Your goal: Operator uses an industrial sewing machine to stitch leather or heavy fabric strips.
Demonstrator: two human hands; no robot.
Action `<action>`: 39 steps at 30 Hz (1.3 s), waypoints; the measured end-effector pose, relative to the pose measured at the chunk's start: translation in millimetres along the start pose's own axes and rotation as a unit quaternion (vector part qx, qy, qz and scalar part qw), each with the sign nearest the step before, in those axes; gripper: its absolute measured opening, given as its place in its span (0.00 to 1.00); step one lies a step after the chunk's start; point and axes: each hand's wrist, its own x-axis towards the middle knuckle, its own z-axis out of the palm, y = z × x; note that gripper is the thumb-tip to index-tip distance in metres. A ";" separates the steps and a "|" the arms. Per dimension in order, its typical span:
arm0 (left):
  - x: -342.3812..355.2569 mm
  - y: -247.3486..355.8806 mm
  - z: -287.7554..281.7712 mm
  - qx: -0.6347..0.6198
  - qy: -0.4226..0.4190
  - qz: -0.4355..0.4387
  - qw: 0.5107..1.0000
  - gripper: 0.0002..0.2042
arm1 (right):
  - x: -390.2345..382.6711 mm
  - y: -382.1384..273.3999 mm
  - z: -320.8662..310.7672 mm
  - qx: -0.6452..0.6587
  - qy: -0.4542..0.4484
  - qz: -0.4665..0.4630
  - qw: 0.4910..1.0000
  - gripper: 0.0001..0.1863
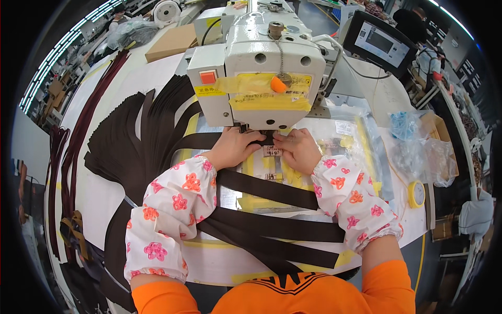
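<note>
A white industrial sewing machine (251,68) fills the top centre. Under its needle, my left hand (232,146) grips the end of a black strap (198,140) from the left, and my right hand (298,150) has its fingers closed on that end from the right. The needle tip is hidden. Several loose black straps (261,186) fan across the taped work plate (355,157) between my forearms. A thick bundle of black straps (120,146) lies to the left. Small paper labels (273,177) are on the plate.
Dark red strips (70,167) lie at the far left, cardboard (167,42) behind them. A screen (375,42) stands back right. A plastic-covered box (434,146) and yellow tape measure (416,193) sit at the right. Other people (408,23) are in the background.
</note>
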 end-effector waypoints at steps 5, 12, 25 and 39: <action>5.3 -15.7 9.4 0.012 0.070 0.058 0.996 0.11 | 4.7 10.1 1.7 0.001 0.005 0.002 1.000 0.14; 2.3 -8.1 13.4 0.062 0.135 0.043 0.988 0.08 | 5.1 10.3 5.1 -0.018 -0.007 0.005 1.000 0.18; 1.1 22.4 6.1 0.149 0.050 0.104 0.982 0.09 | -6.4 -9.0 5.0 -0.007 0.004 0.019 1.000 0.22; 0.1 21.2 7.3 0.107 0.052 0.132 0.984 0.08 | -4.6 -8.4 -1.7 -0.023 -0.012 -0.002 1.000 0.16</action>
